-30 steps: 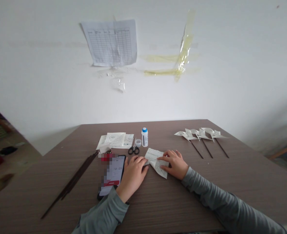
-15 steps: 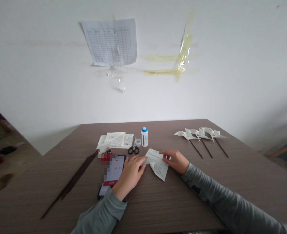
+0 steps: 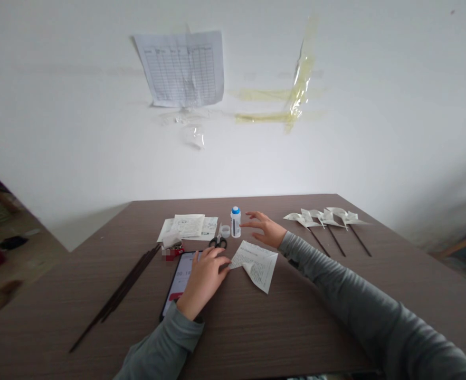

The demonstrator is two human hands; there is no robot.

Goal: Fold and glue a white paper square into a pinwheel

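Brown tabletop (image 3: 296,322) against a white wall (image 3: 233,169) — both hands (image 3: 204,279) (image 3: 265,229) released, fingers spread.

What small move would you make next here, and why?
I'd probably close the right hand around the blue-capped bottle: the bottle stands upright, that hand is empty, and its spread fingers already point at the bottle's side from close by.

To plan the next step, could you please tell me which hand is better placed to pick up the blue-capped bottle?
Probably the right hand: its open fingers are close beside the bottle, while the left hand is farther back, by the phone.
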